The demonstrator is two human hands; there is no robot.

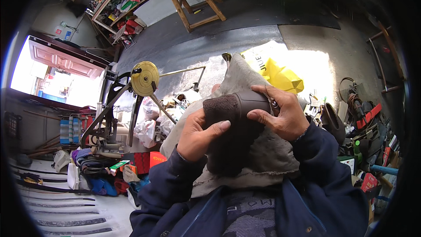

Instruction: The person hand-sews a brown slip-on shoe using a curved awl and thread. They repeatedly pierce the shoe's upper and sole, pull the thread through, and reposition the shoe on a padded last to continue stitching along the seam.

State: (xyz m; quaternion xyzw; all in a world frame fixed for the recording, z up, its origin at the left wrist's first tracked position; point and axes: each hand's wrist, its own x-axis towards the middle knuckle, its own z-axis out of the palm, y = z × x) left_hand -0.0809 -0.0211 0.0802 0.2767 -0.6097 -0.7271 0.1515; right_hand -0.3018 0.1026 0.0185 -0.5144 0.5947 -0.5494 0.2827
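A dark brown boot (pixel 250 101), its dark fuzzy lining (pixel 228 145) showing, lies over a grey cloth (pixel 234 70) on my lap. My left hand (pixel 197 136) grips the lining, thumb on top and fingers hidden behind it. My right hand (pixel 283 114) holds the smooth leather part, thumb pressed on it. A small metal tool (pixel 273 103), too small to name, shows among my right fingers.
A machine with a yellow wheel (pixel 144 79) stands left. Ahead are a wooden stool (pixel 205 17), a loaded shelf (pixel 127 4) and a yellow bag (pixel 280 79). Tools and scraps (pixel 364 145) crowd the right; cloths (pixel 101 184) and a slatted white seat (pixel 66 215) are lower left.
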